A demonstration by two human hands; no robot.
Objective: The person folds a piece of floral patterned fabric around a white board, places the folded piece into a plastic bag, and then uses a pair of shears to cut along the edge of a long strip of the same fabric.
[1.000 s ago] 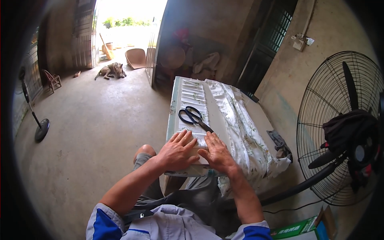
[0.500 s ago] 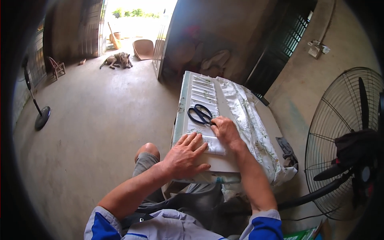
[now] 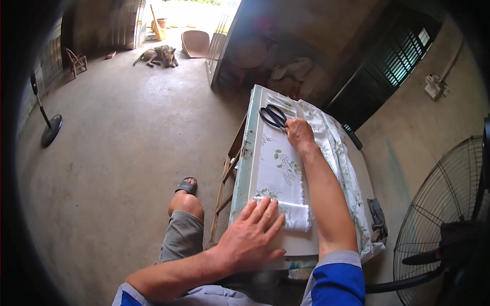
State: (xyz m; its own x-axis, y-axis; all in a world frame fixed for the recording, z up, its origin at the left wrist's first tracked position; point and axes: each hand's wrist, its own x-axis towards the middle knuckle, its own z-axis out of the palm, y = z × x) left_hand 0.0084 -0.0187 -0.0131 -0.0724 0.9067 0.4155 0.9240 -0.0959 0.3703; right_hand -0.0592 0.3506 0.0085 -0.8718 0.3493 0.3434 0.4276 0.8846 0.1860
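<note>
A white floral cloth strip (image 3: 280, 168) lies on the table, smooth along most of its length, with its near end folded over and its far end bunched in creases. My left hand (image 3: 249, 232) lies with fingers stretched out over the folded near end. Farther up, my right hand (image 3: 300, 133) is closed around the blade end of black-handled scissors (image 3: 273, 116). Their loop handles point away to the left, over the creased far part. The blades are mostly hidden by my fingers. A longer heap of floral cloth (image 3: 341, 163) runs along the right of the strip.
The table (image 3: 297, 247) has a pale top with a greenish left edge. A fan (image 3: 439, 204) stands close on the right and a dark grey cloth (image 3: 376, 219) hangs at the table's right edge. By the doorway a dog (image 3: 158, 56) lies near a tan basket (image 3: 195, 44).
My right hand has slid away from me with the scissors. The rows of creases in the strip are now mostly flattened, bunched only at the far end. My left hand stays at the near end.
</note>
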